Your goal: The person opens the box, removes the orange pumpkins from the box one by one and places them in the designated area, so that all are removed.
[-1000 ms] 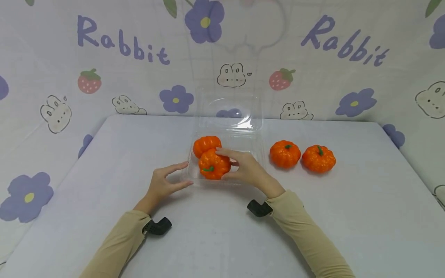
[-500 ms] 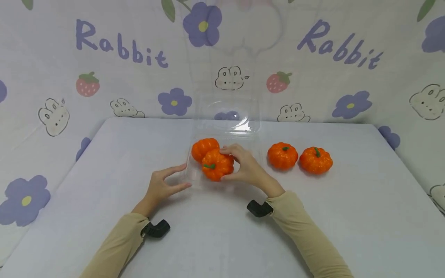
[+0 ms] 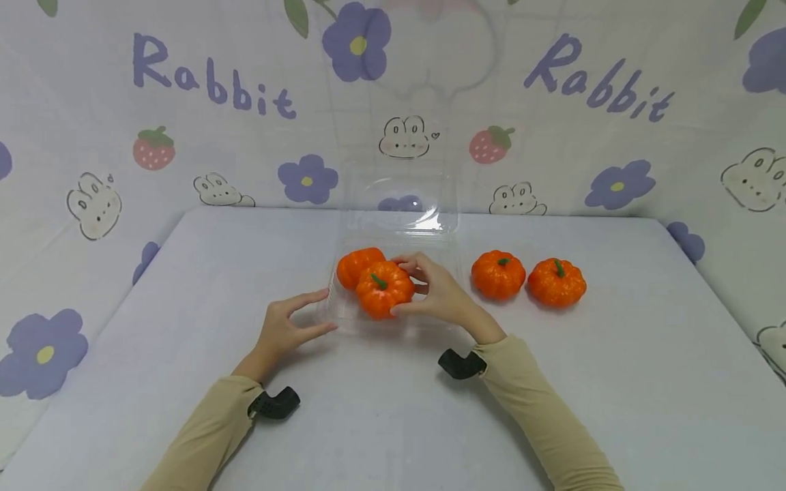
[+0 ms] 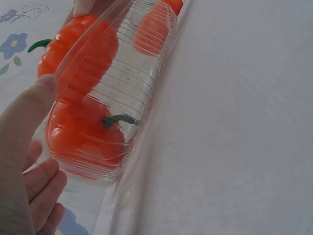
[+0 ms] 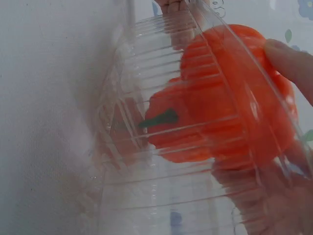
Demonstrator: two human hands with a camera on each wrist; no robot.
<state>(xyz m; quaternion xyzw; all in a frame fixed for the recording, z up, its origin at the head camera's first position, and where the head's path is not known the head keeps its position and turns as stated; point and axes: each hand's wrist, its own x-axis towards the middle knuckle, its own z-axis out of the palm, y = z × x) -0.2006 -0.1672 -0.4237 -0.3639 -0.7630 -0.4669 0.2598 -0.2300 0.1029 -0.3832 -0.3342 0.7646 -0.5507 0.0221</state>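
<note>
Beige fabric sleeves (image 3: 199, 429), two in number, lie nearest, behind the hands; two black angled wrist devices (image 3: 276, 402) sit at the cuffs, one per arm.

Left hand (image 3: 288, 329): thumb and index finger spread apart, tips at the left end of a clear, ribbed, rectangular plastic box (image 4: 128, 83), apparently steadying it without clasping it.

Right hand (image 3: 439, 290): thumb and fingers grasp the right side of a glossy orange, lobed pumpkin with a green stem (image 3: 382, 299). This held pumpkin is to the right of the left hand, over the near part of the box, stem facing upward. It projects above the rim; contact with the box floor cannot be confirmed.

Step in hand, as judged: seating the held pumpkin. The next move calls for lowering it clear of the wall, then releasing the right-hand grasp.

Beyond the right fingertips, to their left, a second orange pumpkin (image 3: 353, 268) lies tipped inside the box. To the right of the right hand, an inner loose pumpkin (image 3: 498, 275) and an outer loose pumpkin (image 3: 557, 283) rest on the white table (image 3: 393, 416). Farther from both hands stands a raised transparent lid (image 3: 399, 192).

Count: pumpkins, four (one held, one boxed, two loose); box, one; lid, one.
</note>
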